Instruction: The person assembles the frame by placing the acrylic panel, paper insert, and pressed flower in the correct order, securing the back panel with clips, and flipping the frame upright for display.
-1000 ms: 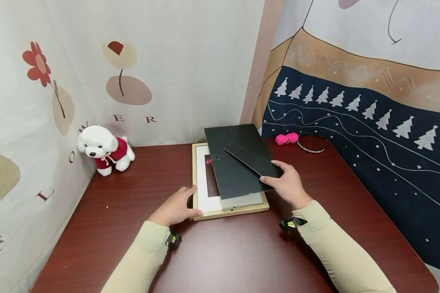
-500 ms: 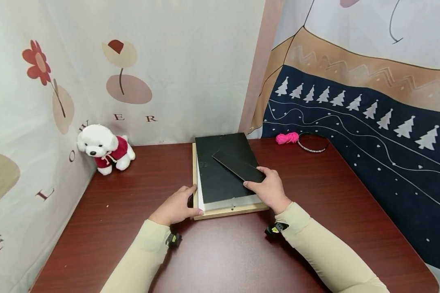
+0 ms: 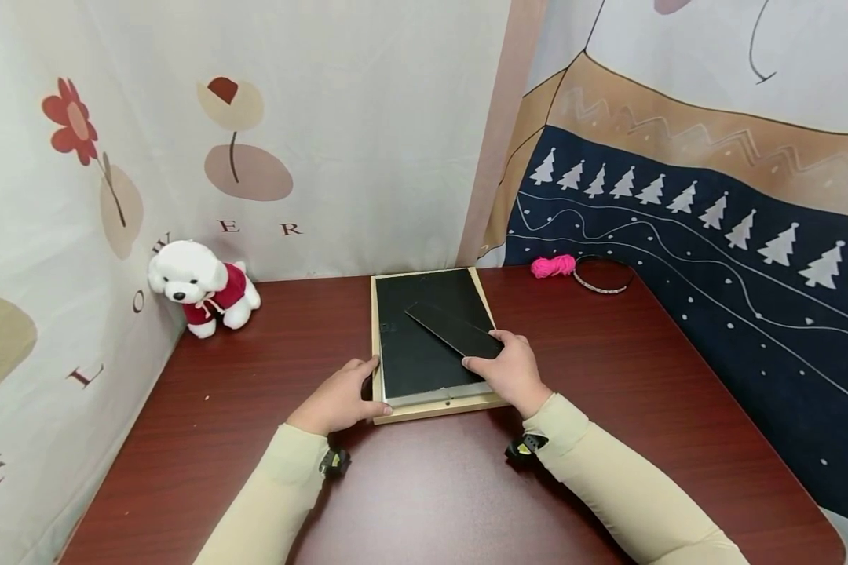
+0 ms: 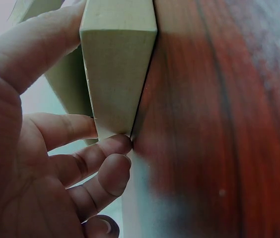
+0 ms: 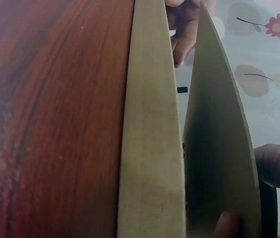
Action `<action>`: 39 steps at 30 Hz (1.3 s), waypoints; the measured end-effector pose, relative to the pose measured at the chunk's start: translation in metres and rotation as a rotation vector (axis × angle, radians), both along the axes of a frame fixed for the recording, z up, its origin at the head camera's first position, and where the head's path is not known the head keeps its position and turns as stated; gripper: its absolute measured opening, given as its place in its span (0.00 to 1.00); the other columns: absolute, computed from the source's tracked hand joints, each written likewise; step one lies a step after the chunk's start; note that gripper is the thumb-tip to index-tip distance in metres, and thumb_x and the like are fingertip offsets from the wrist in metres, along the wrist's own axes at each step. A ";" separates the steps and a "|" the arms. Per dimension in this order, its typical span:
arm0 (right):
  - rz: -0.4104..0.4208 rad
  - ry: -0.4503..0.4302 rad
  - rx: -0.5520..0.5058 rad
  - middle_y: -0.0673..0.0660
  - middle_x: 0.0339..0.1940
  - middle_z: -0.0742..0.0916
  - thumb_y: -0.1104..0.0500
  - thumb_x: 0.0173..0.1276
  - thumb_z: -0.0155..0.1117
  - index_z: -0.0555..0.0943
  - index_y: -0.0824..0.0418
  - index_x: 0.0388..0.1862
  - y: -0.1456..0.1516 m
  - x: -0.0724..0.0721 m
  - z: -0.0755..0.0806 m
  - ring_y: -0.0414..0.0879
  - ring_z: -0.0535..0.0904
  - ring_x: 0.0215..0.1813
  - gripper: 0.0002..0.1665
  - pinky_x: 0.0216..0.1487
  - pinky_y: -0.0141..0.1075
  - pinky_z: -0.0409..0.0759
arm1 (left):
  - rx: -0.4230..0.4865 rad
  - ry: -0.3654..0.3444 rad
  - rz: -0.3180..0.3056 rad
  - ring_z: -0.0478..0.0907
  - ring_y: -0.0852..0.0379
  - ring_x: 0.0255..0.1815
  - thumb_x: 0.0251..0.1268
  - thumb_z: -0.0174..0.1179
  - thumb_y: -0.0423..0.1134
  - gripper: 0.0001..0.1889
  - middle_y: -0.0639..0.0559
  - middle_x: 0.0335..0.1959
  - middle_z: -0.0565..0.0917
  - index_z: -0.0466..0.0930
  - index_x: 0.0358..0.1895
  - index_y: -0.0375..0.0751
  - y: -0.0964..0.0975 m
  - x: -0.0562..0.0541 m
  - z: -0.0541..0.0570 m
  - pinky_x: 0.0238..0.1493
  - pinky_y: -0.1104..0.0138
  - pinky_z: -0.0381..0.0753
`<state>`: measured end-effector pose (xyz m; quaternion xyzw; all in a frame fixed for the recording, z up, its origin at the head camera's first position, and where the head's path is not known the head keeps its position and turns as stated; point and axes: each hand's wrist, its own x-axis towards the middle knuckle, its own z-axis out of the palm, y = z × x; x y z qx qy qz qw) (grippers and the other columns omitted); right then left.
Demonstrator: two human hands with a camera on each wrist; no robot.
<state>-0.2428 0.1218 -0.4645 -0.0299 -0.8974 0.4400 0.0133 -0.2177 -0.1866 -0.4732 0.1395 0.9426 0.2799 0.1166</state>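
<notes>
We log the left hand (image 3: 339, 399) gripping the near-left corner of a pale wooden rectangular frame (image 3: 431, 411) by the back edge of the red-brown wood-grain tabletop (image 3: 424, 486), right hand (image 3: 516, 374) pinching a narrow black flap (image 3: 448, 326) on the black rectangular board (image 3: 413, 361) over the frame, its near edge raised, tabletop stretching both sides.

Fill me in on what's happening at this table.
A person's left hand holds the near left corner of a wooden frame. The right hand grips a black board at its flap. The board covers most of the frame's opening, but its near edge is tilted up, not yet seated. A toy dog sits to the left.
</notes>
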 end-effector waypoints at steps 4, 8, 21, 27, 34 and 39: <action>-0.006 -0.005 0.009 0.72 0.68 0.76 0.48 0.59 0.80 0.74 0.69 0.73 0.000 0.001 0.000 0.66 0.75 0.68 0.48 0.70 0.57 0.75 | -0.001 0.003 0.000 0.77 0.42 0.69 0.60 0.78 0.51 0.54 0.34 0.74 0.71 0.58 0.82 0.31 0.000 0.000 -0.001 0.69 0.48 0.76; -0.006 0.002 0.011 0.72 0.68 0.77 0.48 0.59 0.79 0.74 0.69 0.73 0.001 0.003 0.002 0.66 0.75 0.68 0.48 0.71 0.57 0.75 | -0.004 0.003 0.004 0.77 0.43 0.69 0.60 0.78 0.52 0.54 0.35 0.74 0.71 0.58 0.83 0.32 0.000 -0.001 -0.002 0.69 0.49 0.76; -0.001 -0.017 0.026 0.73 0.67 0.77 0.48 0.59 0.80 0.74 0.70 0.72 -0.001 0.004 0.003 0.65 0.75 0.67 0.48 0.70 0.56 0.75 | -0.005 -0.011 0.008 0.77 0.43 0.69 0.60 0.78 0.52 0.54 0.36 0.75 0.70 0.57 0.83 0.34 -0.001 0.000 -0.003 0.69 0.48 0.76; 0.014 -0.033 0.053 0.72 0.67 0.76 0.46 0.61 0.80 0.73 0.70 0.73 -0.001 0.002 0.002 0.65 0.76 0.67 0.49 0.70 0.57 0.76 | -0.005 -0.018 0.007 0.77 0.43 0.68 0.61 0.78 0.52 0.54 0.35 0.75 0.70 0.57 0.84 0.35 -0.001 -0.001 -0.003 0.68 0.49 0.77; 0.063 -0.020 0.155 0.72 0.64 0.77 0.44 0.59 0.81 0.75 0.70 0.71 0.001 0.000 -0.001 0.64 0.79 0.63 0.49 0.67 0.54 0.78 | -0.014 -0.023 0.007 0.78 0.44 0.68 0.61 0.78 0.53 0.54 0.36 0.76 0.69 0.57 0.84 0.36 0.000 0.000 -0.002 0.67 0.49 0.78; 0.076 -0.018 0.198 0.71 0.63 0.78 0.42 0.58 0.81 0.75 0.70 0.71 0.002 0.000 -0.003 0.63 0.80 0.60 0.50 0.66 0.54 0.79 | -0.021 -0.022 0.003 0.79 0.44 0.65 0.60 0.78 0.53 0.54 0.35 0.76 0.69 0.57 0.84 0.35 -0.001 0.001 -0.002 0.66 0.49 0.79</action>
